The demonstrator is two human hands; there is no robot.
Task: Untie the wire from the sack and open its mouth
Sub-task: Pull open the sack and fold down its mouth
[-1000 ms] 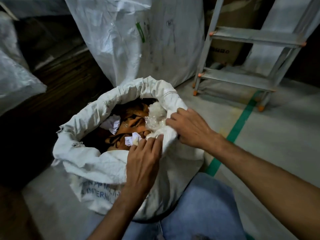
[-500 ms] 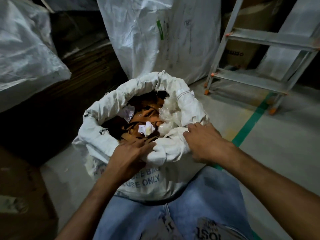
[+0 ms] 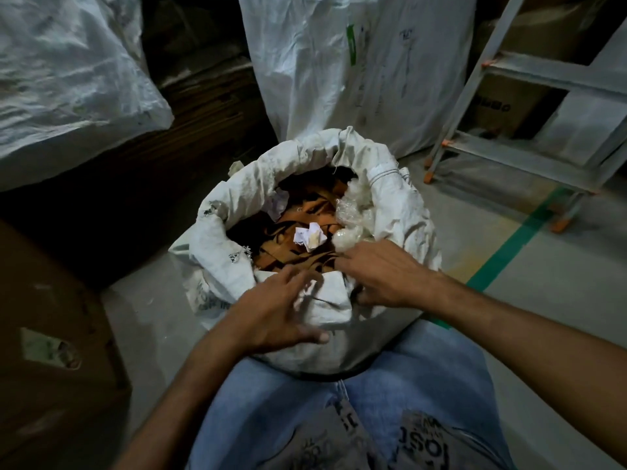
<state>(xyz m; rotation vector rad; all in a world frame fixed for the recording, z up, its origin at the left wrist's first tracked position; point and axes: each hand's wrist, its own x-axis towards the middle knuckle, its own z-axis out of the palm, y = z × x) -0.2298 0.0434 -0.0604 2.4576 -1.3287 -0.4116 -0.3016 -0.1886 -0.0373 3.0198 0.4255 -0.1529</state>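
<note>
Sack, white woven plastic, rim rolled down into a thick cuff (image 3: 237, 212), standing on the grey concrete floor (image 3: 529, 300) directly against the person's knees in blue jeans (image 3: 407, 385). Mouth: already wide open, showing orange-and-black strips of material (image 3: 298, 256), crumpled white paper scraps (image 3: 310, 236) and clear crinkled plastic wrap (image 3: 353, 212) at the right side of the opening. Wire: none visible at the neck or anywhere on the floor, so the untying appears done; where the wire has gone cannot be told. Left hand (image 3: 274, 317): fingers spread and loose, lying on the near fold of the cuff, blurred, gripping nothing clearly. Right hand (image 3: 383, 276): on the near-right rim, fingers bent over the fabric; whether it pinches the cuff cannot be told. Remaining, by estimate: little beyond settling the near fold. Surroundings: larger white sacks behind (image 3: 356, 62), metal stepladder (image 3: 509, 106) at far right.
</note>
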